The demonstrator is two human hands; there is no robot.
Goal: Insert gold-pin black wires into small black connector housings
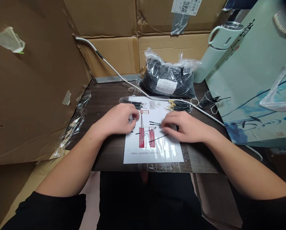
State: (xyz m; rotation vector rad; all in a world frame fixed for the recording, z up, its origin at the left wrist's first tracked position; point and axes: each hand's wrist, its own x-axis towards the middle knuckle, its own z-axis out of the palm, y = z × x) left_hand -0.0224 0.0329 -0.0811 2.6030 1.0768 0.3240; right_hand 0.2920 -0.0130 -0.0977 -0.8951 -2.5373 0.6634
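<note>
A printed white sheet (166, 153) with red blocks lies on the dark table. My left hand (123, 118) is over its left edge, fingers curled together; what they hold, if anything, is too small to name. My right hand (181, 126) is at the sheet's right side, its fingers closed around thin black wires (154, 123) that stick out to the left. One thin black wire (158, 138) slants across the sheet below these fingers. Behind my hands lie a bundle of black wires (136, 104) at left and a bundle with yellow ends (180, 106) at right.
A clear bag of black pieces (169, 76) stands at the back, with a white cable (114, 69) running in front of it. At right are a small cup of wires (207, 99), a pale green bottle (212, 52) and a paper bag (253, 83). Cardboard (32, 80) walls the left.
</note>
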